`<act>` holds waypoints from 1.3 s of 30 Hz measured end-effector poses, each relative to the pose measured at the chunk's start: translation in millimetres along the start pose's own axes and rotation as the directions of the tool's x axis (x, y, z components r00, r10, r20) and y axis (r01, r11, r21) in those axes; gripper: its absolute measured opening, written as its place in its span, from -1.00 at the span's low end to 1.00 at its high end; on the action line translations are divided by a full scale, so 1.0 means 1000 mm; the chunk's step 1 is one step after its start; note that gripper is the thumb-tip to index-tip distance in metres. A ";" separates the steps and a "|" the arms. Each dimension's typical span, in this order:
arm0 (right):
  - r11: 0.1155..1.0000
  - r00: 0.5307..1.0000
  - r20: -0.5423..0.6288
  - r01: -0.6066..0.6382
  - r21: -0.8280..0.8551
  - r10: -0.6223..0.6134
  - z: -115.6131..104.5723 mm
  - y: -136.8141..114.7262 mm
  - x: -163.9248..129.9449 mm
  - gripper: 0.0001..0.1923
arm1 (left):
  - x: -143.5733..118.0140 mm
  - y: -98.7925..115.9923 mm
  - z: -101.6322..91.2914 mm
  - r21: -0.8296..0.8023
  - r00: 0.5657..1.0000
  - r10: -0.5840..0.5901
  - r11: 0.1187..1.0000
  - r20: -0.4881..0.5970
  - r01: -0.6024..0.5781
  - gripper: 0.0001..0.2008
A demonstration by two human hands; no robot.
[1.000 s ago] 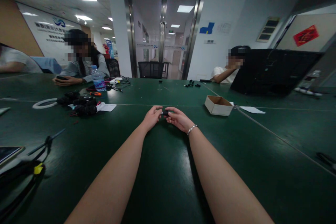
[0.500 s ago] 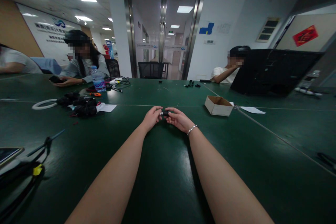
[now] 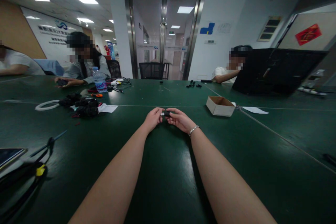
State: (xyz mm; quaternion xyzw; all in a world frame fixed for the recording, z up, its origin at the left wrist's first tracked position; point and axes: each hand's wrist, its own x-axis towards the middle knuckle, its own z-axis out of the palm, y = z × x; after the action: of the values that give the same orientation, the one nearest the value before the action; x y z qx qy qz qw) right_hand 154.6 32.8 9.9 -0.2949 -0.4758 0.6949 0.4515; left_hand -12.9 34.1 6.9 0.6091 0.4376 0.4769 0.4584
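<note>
Between my two hands, just over the green table, is a small black piece with a silver end (image 3: 166, 114); its exact kind is too small to tell. My left hand (image 3: 153, 119) pinches the silver end with thumb and fingers. My right hand (image 3: 180, 120), with a silver bracelet at the wrist, has its fingers closed round the black end. My fingers hide part of the piece.
A small open cardboard box (image 3: 219, 106) stands to the right, near a large black screen (image 3: 278, 71). At left are bundled black cables (image 3: 88, 106), a water bottle (image 3: 99, 79) and a strap (image 3: 39, 171). Small black parts (image 3: 193, 84) lie farther back. Other people sit around.
The view has shifted slightly, and a little more of the silver end shows. My hands stay together on the piece. The person at left has moved the dark object they hold.
</note>
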 end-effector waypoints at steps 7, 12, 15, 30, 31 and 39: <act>1.000 1.000 0.005 0.005 -0.008 -0.005 0.001 0.000 0.000 -0.79 | -0.002 0.001 0.000 0.044 1.000 0.024 0.999 -0.016 -0.023 -0.74; 1.000 1.000 -0.011 0.001 0.000 -0.001 0.000 0.000 0.000 -0.80 | -0.002 0.001 -0.001 0.024 0.999 -0.025 0.999 -0.021 0.025 -0.69; 1.000 1.000 0.003 0.003 -0.010 -0.003 0.000 0.000 0.000 -0.80 | -0.001 -0.002 -0.001 0.043 1.000 -0.010 0.999 -0.008 0.010 -0.73; 1.000 1.000 -0.005 0.002 -0.001 -0.002 0.000 0.000 0.000 -0.79 | -0.001 -0.002 0.000 0.018 1.000 -0.007 1.000 -0.006 0.007 -0.72; 1.000 1.000 -0.002 -0.001 -0.002 0.001 0.000 0.000 -0.001 -0.79 | -0.001 -0.002 0.000 0.009 1.000 -0.024 1.000 -0.006 0.024 -0.71; 1.000 1.000 -0.001 0.007 -0.004 -0.007 -0.001 0.000 -0.001 -0.77 | 0.000 0.001 0.001 -0.006 0.999 -0.049 0.999 -0.008 0.049 -0.71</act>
State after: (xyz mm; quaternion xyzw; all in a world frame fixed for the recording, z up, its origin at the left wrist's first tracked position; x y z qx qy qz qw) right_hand 155.6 32.5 9.4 -0.2945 -0.4778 0.6922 0.4536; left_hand -12.1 33.3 7.9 0.5948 0.4529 0.4691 0.4701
